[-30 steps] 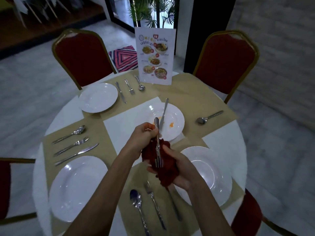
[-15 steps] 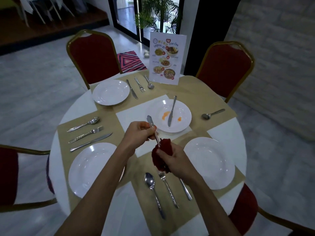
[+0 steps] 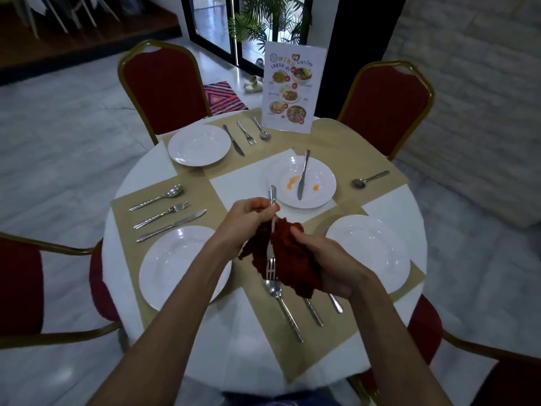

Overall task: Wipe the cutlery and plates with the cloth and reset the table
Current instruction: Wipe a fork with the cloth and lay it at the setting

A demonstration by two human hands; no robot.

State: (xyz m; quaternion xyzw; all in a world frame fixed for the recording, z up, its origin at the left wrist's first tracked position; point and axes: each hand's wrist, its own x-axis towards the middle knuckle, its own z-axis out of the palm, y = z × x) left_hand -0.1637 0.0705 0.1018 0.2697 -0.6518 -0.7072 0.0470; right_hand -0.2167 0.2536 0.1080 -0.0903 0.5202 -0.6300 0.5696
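Note:
Above the table's near middle, my left hand (image 3: 247, 218) pinches the handle of a steel fork (image 3: 271, 253), tines pointing down. My right hand (image 3: 328, 265) holds a dark red cloth (image 3: 288, 259) bunched around the fork's stem. Beyond them sits a white plate (image 3: 319, 174) with orange smears and a knife (image 3: 303, 177) lying across it. A loose spoon (image 3: 369, 180) lies to its right. Three clean white plates stand at the near left (image 3: 172, 265), near right (image 3: 377, 250) and far left (image 3: 199, 145).
Cutlery sets lie on tan placemats at the left (image 3: 167, 212), the far side (image 3: 246, 136) and just under my hands (image 3: 292, 312). A menu stand (image 3: 291, 89) rises at the table's far edge. Red chairs with gold frames ring the round white table (image 3: 134, 177).
The fork's tines, buried in the cloth half a second ago, now show below it. The cloth has loosened and spread around the stem. The view has shifted slightly.

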